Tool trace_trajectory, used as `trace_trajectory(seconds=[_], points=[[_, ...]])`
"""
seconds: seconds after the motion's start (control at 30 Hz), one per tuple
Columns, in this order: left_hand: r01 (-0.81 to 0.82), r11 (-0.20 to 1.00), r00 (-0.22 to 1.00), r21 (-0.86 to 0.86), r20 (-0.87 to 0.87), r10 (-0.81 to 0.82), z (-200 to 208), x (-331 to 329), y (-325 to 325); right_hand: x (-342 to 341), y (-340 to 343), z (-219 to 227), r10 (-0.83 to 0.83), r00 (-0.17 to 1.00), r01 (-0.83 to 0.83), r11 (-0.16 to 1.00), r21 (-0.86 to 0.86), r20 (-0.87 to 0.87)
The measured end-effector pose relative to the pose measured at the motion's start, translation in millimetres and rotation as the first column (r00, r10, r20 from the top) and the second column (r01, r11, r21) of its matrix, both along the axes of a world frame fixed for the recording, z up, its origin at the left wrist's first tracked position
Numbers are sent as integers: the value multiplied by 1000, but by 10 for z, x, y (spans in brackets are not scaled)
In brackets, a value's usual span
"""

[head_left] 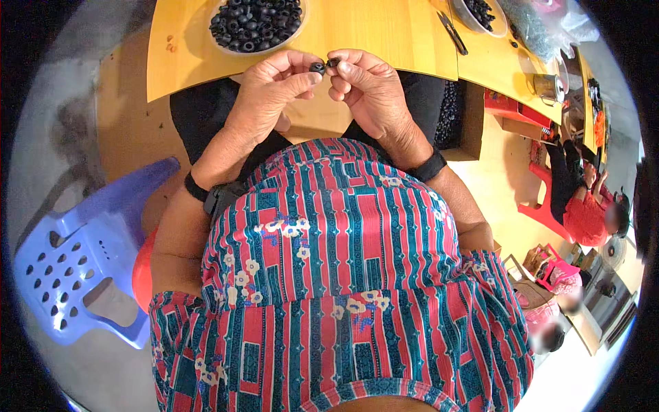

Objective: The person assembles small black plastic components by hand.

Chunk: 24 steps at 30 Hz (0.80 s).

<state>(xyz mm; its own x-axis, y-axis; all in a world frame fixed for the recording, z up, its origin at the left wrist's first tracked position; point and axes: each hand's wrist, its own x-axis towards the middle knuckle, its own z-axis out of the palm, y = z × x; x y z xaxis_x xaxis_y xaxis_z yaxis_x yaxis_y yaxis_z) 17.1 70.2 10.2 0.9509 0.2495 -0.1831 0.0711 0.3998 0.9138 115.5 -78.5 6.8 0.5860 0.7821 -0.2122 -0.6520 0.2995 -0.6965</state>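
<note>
Just past the near edge of the yellow table, my two hands meet fingertip to fingertip. My left hand [278,86] pinches a small round black part [316,67] with a hole in it between thumb and forefinger. Between the thumb and forefinger of my right hand [371,86] is another small black piece [333,62], mostly covered by the fingers. The two pieces are close together; whether they touch I cannot tell. Beyond my left hand, a clear round bowl [303,27] on the table is heaped with similar black parts [254,24].
A slim dark hand tool [453,33] lies on the table [377,31] at right, beside a second bowl [505,31] of black pieces. Farther right are plastic bags [549,27] and a metal cup [549,88]. A blue plastic chair [75,275] stands left. Other people [590,220] sit at right.
</note>
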Motion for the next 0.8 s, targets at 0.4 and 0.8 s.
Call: trace_trajectory(seconds=[0.4, 0.8], points=[[6, 986, 1000, 167, 26, -11, 105, -56, -24, -76, -2, 91, -45, 986, 58, 995, -80, 158], [-6, 964, 999, 265, 43, -6, 120, -91, -28, -101, 2, 110, -48, 965, 84, 988, -130, 259]])
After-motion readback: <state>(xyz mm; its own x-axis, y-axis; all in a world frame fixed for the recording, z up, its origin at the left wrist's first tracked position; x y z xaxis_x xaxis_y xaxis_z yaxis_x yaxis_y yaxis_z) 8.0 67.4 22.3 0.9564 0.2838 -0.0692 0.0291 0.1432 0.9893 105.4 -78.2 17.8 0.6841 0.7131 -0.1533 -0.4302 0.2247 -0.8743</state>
